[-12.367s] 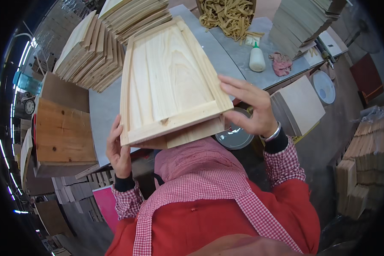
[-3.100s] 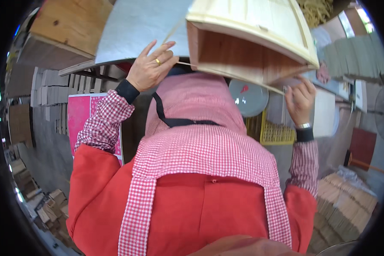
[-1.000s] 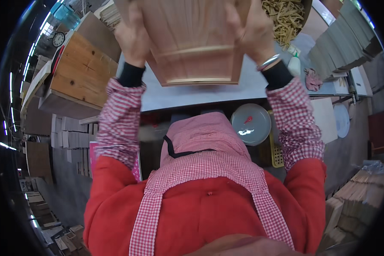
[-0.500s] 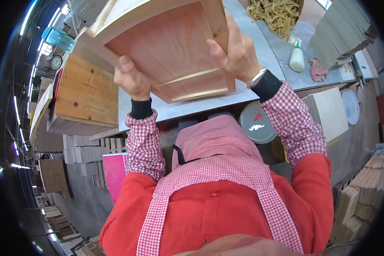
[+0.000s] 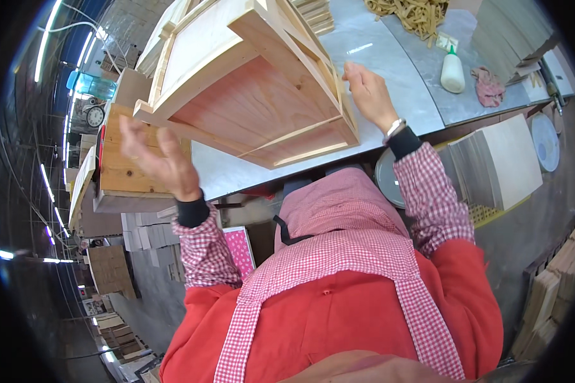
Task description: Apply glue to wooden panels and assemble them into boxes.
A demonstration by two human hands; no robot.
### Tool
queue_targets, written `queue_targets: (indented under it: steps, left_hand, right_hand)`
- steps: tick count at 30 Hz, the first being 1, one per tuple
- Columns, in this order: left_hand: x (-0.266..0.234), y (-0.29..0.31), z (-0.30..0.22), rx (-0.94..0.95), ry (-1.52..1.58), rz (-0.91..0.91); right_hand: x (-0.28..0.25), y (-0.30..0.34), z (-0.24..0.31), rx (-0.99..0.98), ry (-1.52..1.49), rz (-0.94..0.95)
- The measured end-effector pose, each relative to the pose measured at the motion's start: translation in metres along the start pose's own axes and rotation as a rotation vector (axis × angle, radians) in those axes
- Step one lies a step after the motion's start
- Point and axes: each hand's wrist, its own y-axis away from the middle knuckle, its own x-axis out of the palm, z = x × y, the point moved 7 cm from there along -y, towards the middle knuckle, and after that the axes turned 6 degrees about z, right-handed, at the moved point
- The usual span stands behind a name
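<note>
A pale wooden box-like frame (image 5: pixel 255 96) with a reddish wood panel stands tilted on the grey worktop (image 5: pixel 223 169) in front of me. A thin pale band or strip crosses the lower part of the panel; I cannot tell which it is. My left hand (image 5: pixel 163 156), slightly blurred, is open beside the frame's left corner, its fingers spread and holding nothing. Close to the frame's right edge is my right hand (image 5: pixel 372 96), loosely open with fingers a little curled. A small gap seems to lie between it and the wood.
Tan elastic bands (image 5: pixel 415 19) lie heaped at the back right. Nearer are a white squeeze bottle (image 5: pixel 452 73) with a green tip and a pink cloth (image 5: pixel 489 87). A wooden box (image 5: pixel 134 153) stands at left. Stacked boards (image 5: pixel 498 166) sit low on the right.
Both hands have let go of the wooden frame and moved off its sides. The frame has turned and now shows more of its upper and right sides.
</note>
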Motion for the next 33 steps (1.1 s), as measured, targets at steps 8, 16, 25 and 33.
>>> queue_targets:
  steps: [8, 16, 25, 33]
  left_hand:
    - [0.055, -0.109, -0.169, 0.677, 0.076, 0.428]
    - [0.098, -0.100, -0.155, 0.940, 1.231, 0.556]
    - [0.072, -0.086, -0.150, 0.443, 0.244, 0.714]
    - [0.012, -0.047, -0.085, 0.608, 0.669, 0.037]
  right_hand:
    - [0.050, -0.037, -0.038, 0.201, -0.202, 0.268]
    - [-0.012, -0.103, 0.072, -0.290, 0.059, -0.125]
    - [-0.004, 0.056, 0.123, -0.235, 0.102, 0.084]
    - [0.014, 0.053, 0.252, -0.902, 0.160, -0.150]
